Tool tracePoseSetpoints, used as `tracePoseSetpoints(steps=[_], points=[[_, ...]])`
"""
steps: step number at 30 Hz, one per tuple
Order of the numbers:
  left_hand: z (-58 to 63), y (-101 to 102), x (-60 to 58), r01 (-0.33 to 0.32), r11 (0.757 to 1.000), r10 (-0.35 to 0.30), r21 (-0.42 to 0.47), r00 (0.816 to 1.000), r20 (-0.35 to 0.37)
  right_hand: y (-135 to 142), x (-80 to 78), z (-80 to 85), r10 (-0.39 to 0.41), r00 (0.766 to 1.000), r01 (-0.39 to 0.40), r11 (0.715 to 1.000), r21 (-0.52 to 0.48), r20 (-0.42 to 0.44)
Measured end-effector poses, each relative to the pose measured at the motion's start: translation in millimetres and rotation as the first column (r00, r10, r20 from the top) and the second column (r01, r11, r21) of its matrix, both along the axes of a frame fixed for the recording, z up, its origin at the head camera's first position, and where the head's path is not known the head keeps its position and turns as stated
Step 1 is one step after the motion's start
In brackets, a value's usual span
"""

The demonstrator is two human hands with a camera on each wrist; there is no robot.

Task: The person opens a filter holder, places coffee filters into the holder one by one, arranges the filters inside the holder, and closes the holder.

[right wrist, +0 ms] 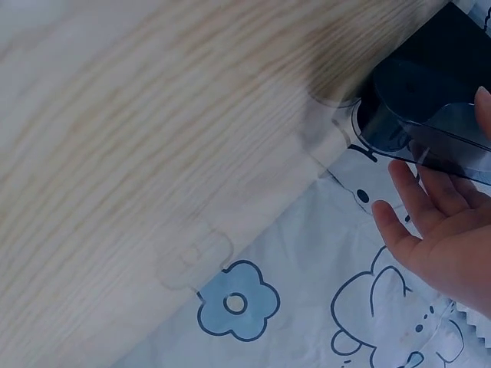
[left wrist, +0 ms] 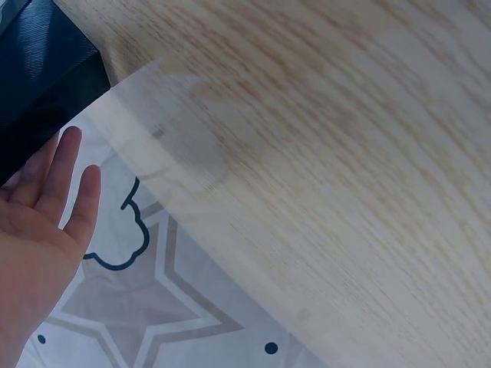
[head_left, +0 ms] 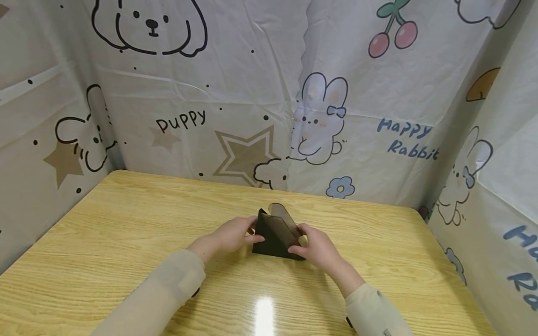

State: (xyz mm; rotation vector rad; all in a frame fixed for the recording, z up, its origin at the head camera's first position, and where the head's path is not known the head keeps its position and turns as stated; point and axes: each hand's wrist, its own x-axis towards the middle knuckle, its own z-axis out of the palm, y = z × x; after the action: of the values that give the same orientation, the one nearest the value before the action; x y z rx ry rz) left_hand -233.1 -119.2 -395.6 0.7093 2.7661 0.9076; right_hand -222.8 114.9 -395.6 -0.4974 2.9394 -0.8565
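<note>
A black box-like holder [head_left: 272, 236] with smoky see-through, round-cornered panels [head_left: 282, 216] stands tilted up over the table in the head view; its exact kind cannot be told. My left hand [head_left: 232, 234] holds its left end, thumb in front and fingers behind. At the right end, my right hand [head_left: 316, 246] grips it with the thumb on the front and the fingers at the back panel. In the left wrist view, the fingers of the left hand [left wrist: 40, 222] lie along the dark box. The right wrist view shows the right hand [right wrist: 441, 230] beneath the translucent rounded end [right wrist: 380, 123].
A light wood-grain table [head_left: 147, 219] lies under both hands. Behind it and at both sides hangs a white cloth [head_left: 235, 84] printed with puppies, rabbits, stars and flowers. The table's back edge meets the cloth a little beyond the holder.
</note>
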Motion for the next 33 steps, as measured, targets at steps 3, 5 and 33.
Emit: tracePoseSetpoints(steps=[3,5,33], points=[[0.0,0.0,-0.2,0.0,1.0,0.0,-0.001,1.0,-0.002,-0.6,-0.9,-1.5,0.003,1.0,-0.003,1.0,0.025,-0.003],[0.0,0.2,-0.2,-0.003,1.0,0.003,-0.004,1.0,-0.002,-0.9,-1.3,-2.2,0.008,1.0,-0.008,0.999,0.035,-0.007],[-2.7,0.9,-0.9,-0.021,1.0,0.021,0.001,1.0,0.006,-5.8,-1.2,-2.1,0.041,0.999,-0.039,0.995,0.092,-0.023]])
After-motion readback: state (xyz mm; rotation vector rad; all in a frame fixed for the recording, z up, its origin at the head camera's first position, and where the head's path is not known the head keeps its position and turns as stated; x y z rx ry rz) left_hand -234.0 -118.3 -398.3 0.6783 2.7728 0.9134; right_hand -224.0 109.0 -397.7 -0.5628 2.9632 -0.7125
